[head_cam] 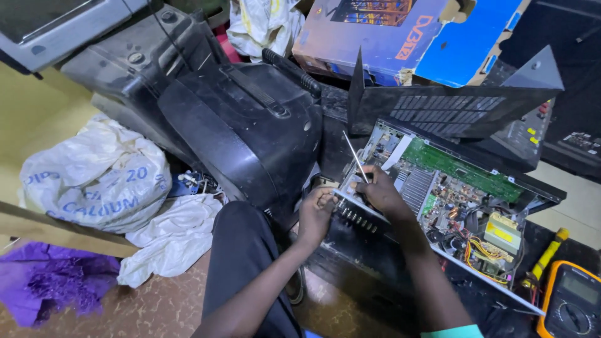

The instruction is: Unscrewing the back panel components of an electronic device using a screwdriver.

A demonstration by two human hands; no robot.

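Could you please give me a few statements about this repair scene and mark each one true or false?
1. The right hand holds a thin screwdriver over the opened amplifier chassis. True.
2. The left hand rests on the white sack. False: it is at the chassis's near edge.
3. A yellow multimeter lies at the lower right. True.
4. The chassis's lid is screwed shut. False: its circuit boards are exposed.
5. A black television casing sits left of the chassis. True.
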